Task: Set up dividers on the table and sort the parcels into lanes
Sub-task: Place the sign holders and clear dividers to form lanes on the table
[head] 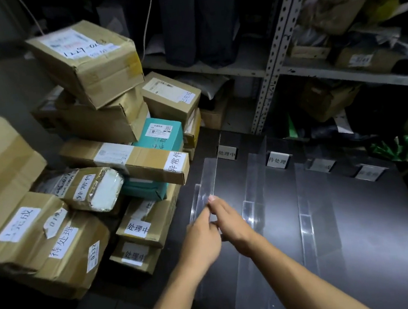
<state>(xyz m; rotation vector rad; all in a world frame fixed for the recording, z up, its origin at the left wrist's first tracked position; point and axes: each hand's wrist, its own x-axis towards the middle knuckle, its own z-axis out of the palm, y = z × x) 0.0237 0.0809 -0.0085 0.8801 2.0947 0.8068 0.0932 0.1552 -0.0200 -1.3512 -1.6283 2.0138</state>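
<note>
1. I see both hands meeting at the near end of the leftmost clear divider point(209, 177), by the worktop's point(362, 224) left edge.
2. My left hand point(203, 234) appears to pinch that end; my right hand point(228, 218) lies against it with fingers straight, relaxed.
3. The divider's long axis runs away from me toward the far edge, parallel to two other dividers point(254, 173) on its right.
4. The parcels point(99, 152) sit piled just left of it, nearer my left hand.

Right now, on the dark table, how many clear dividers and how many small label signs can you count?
Clear dividers: 3
Label signs: 4
Total: 7
</note>
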